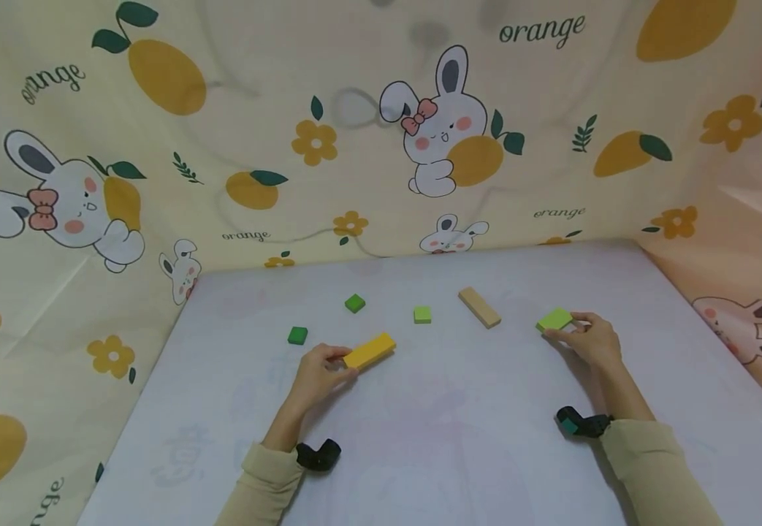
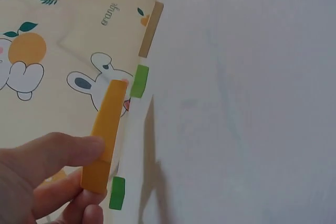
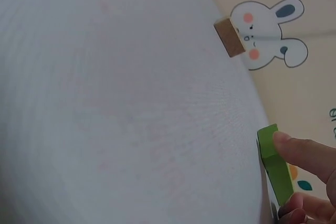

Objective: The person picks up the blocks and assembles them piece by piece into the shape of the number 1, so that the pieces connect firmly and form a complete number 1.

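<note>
My left hand [image 1: 318, 378] pinches one end of a long yellow block [image 1: 370, 352] between thumb and fingers. In the left wrist view the yellow block [image 2: 107, 135] is raised, its shadow falling on the table to its right. On the right side, my right hand [image 1: 592, 341] pinches a light green block [image 1: 554, 320] by its edges. The right wrist view shows the thumb against one face of that green block [image 3: 276, 163] and fingertips at its lower end, close over the table.
Between the hands lie a natural wood block [image 1: 479, 307] and a small light green block [image 1: 422, 315]. Two darker green blocks, a back one [image 1: 355, 303] and a left one [image 1: 298, 335], sit beyond the left hand. A printed cloth [image 1: 367, 146] rises behind the white table [image 1: 446, 438].
</note>
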The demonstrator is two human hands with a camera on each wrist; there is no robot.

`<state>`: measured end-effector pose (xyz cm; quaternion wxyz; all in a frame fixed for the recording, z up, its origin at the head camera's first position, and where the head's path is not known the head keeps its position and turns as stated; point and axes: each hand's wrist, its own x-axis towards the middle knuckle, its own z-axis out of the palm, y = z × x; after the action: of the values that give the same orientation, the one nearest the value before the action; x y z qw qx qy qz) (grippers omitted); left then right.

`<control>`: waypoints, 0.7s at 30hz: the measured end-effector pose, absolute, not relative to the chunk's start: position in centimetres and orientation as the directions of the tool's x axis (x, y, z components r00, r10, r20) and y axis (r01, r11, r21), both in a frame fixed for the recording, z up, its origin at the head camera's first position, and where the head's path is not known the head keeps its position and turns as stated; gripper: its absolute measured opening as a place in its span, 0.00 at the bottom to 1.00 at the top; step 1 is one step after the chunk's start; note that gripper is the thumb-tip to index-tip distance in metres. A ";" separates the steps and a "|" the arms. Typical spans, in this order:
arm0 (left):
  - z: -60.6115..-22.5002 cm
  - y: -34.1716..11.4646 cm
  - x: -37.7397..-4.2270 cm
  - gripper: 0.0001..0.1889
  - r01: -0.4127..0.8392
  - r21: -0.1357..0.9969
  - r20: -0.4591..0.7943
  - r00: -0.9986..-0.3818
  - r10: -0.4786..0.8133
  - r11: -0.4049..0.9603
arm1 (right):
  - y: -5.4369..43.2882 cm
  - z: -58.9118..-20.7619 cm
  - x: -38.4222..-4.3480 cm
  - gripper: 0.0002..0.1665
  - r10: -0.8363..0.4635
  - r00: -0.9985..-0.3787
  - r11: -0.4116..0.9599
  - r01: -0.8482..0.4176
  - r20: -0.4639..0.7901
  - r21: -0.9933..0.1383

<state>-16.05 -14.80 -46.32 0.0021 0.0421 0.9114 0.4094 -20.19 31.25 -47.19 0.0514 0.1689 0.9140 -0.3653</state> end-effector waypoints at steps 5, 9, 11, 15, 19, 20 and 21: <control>-46.1 -14.4 -15.8 0.18 0.090 0.754 0.034 -0.995 0.097 0.651 | 31.4 -47.2 -20.1 0.52 0.262 -0.940 0.668 0.340 -0.219 -0.662; -45.9 -14.2 -15.4 0.17 0.127 0.756 0.054 -0.990 0.133 0.642 | 31.4 -47.2 -20.1 0.53 0.257 -0.935 0.659 0.356 -0.245 -0.663; -45.8 -14.0 -15.3 0.17 0.127 0.760 0.048 -0.989 0.139 0.637 | 31.4 -47.1 -20.0 0.53 0.256 -0.933 0.658 0.360 -0.253 -0.661; -45.7 -13.6 -14.9 0.16 0.141 0.773 0.047 -0.985 0.167 0.618 | 31.3 -47.0 -20.0 0.53 0.252 -0.937 0.666 0.349 -0.242 -0.660; -45.7 -13.2 -14.5 0.17 0.168 0.778 0.053 -0.978 0.204 0.605 | 31.3 -47.0 -20.0 0.53 0.249 -0.938 0.662 0.345 -0.240 -0.665; -45.7 -13.1 -14.3 0.17 0.172 0.777 0.051 -0.976 0.210 0.606 | 31.3 -47.0 -20.0 0.53 0.248 -0.938 0.661 0.347 -0.242 -0.666; -45.7 -13.0 -14.3 0.17 0.169 0.778 0.045 -0.976 0.215 0.606 | 31.3 -47.0 -20.1 0.53 0.247 -0.937 0.658 0.349 -0.246 -0.667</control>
<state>-14.26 -13.04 -45.67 0.0265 0.1073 0.8956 0.4310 -20.06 31.32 -46.99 0.0669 0.1640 0.9081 -0.3794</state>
